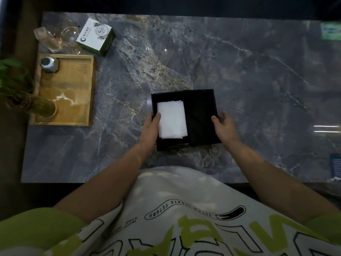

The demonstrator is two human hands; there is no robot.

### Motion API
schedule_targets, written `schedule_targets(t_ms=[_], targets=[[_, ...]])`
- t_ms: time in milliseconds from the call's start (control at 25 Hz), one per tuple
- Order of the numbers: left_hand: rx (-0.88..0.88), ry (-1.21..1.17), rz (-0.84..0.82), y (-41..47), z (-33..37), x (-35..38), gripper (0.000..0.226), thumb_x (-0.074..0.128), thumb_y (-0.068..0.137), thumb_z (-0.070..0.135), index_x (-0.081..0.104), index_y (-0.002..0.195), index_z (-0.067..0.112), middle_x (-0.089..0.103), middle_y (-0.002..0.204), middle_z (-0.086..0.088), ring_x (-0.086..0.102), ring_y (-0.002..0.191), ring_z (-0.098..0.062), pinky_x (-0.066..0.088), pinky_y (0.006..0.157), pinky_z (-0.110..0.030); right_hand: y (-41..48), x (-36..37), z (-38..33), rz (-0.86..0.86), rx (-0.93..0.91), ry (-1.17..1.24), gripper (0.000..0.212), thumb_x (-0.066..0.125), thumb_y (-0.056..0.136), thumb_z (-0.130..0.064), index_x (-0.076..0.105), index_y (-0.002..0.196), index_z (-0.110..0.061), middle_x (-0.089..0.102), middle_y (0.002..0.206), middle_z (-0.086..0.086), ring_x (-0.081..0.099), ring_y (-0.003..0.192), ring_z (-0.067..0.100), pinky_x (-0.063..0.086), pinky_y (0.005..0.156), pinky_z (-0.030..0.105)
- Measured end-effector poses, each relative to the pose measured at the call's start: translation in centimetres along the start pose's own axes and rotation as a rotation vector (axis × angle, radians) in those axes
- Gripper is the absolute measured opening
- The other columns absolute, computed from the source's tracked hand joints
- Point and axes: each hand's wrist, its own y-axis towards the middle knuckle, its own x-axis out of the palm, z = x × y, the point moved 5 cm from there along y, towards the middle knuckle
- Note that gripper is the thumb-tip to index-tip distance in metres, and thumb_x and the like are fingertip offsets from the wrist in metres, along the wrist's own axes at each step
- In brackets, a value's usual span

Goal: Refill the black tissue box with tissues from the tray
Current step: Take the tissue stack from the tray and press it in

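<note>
The black tissue box [200, 115] lies open-side-up on the grey marble table [239, 74], near its front edge. A stack of white tissues [172, 120] lies in the box's left half; the right half looks dark. My left hand [150, 128] grips the box's left wall, thumb resting on the tissues' left edge. My right hand [224, 126] holds the box's right wall with the thumb over the rim. The wooden tray [73, 89] sits at the left of the table, and no tissues show in it.
A small metal-lidded jar [49, 64] stands in the tray's far corner. Behind the tray are clear glassware [60, 36] and a white-and-green carton [96, 36]. A potted plant [20, 93] overlaps the tray's left side. My white and green shirt fills the bottom.
</note>
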Motion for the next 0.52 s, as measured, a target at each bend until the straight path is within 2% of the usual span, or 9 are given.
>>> schedule_targets(t_ms=[80, 160, 240, 280, 360, 440, 520], targets=[[-0.043, -0.143, -0.026, 0.1, 0.0, 0.4, 0.044, 0.042, 0.098, 0.045, 0.054, 0.13, 0.019, 0.063, 0.127, -0.002, 0.062, 0.111, -0.014, 0.048, 0.101, -0.038, -0.4, 0.0, 0.7, -0.02, 0.07, 0.054, 0.025, 0.051, 0.099, -0.027, 0.062, 0.111, -0.008, 0.068, 0.111, 0.01, 0.064, 0.104, 0.022, 0.051, 0.075, 0.02], [-0.075, -0.248, -0.048, -0.3, 0.2, 0.6, 0.039, 0.038, 0.099, 0.048, 0.065, 0.113, 0.023, 0.073, 0.11, 0.0, 0.071, 0.094, -0.013, 0.059, 0.079, -0.032, -0.9, -0.3, 0.7, -0.001, 0.111, 0.12, 0.026, 0.05, 0.099, -0.031, 0.067, 0.102, -0.011, 0.069, 0.099, 0.006, 0.065, 0.1, 0.022, 0.053, 0.081, 0.028], [-0.074, -0.31, -0.091, -0.5, 0.3, 0.7, 0.042, 0.03, 0.1, 0.05, 0.065, 0.105, 0.026, 0.077, 0.091, 0.009, 0.073, 0.08, -0.006, 0.058, 0.06, -0.022, -1.4, -1.0, 0.4, 0.014, 0.123, 0.187, 0.026, 0.05, 0.098, -0.031, 0.068, 0.097, -0.013, 0.069, 0.094, 0.003, 0.065, 0.099, 0.022, 0.051, 0.089, 0.038], [-0.067, -0.322, -0.108, -0.5, 0.3, 0.6, 0.045, 0.026, 0.1, 0.052, 0.063, 0.106, 0.027, 0.077, 0.087, 0.013, 0.073, 0.077, -0.003, 0.057, 0.057, -0.019, -1.8, -1.4, 0.1, 0.005, 0.12, 0.231, 0.027, 0.05, 0.098, -0.03, 0.069, 0.096, -0.011, 0.069, 0.094, 0.005, 0.065, 0.097, 0.023, 0.052, 0.09, 0.041], [-0.058, -0.328, -0.122, -0.4, 0.4, 0.4, 0.051, 0.019, 0.099, 0.057, 0.059, 0.115, 0.028, 0.075, 0.091, 0.016, 0.071, 0.077, 0.002, 0.056, 0.056, -0.016, -2.6, -2.4, -0.5, -0.025, 0.103, 0.358, 0.026, 0.052, 0.097, -0.028, 0.072, 0.095, -0.012, 0.071, 0.095, 0.005, 0.066, 0.093, 0.022, 0.054, 0.085, 0.042], [-0.058, -0.327, -0.124, -0.3, 0.3, 0.2, 0.056, 0.017, 0.098, 0.06, 0.051, 0.129, 0.029, 0.069, 0.1, 0.016, 0.07, 0.076, 0.006, 0.055, 0.056, -0.014, -3.4, -2.6, -1.2, -0.083, 0.065, 0.436, 0.022, 0.054, 0.097, -0.027, 0.075, 0.099, -0.02, 0.075, 0.099, 0.0, 0.07, 0.092, 0.018, 0.057, 0.078, 0.033], [-0.058, -0.323, -0.131, -0.1, 0.0, 0.2, 0.062, 0.016, 0.097, 0.061, 0.045, 0.139, 0.026, 0.065, 0.105, 0.016, 0.069, 0.077, 0.008, 0.055, 0.056, -0.013, -4.1, -2.3, -1.8, -0.148, 0.01, 0.466, 0.022, 0.055, 0.097, -0.021, 0.07, 0.114, -0.02, 0.074, 0.108, 0.001, 0.07, 0.095, 0.015, 0.057, 0.074, 0.026]])
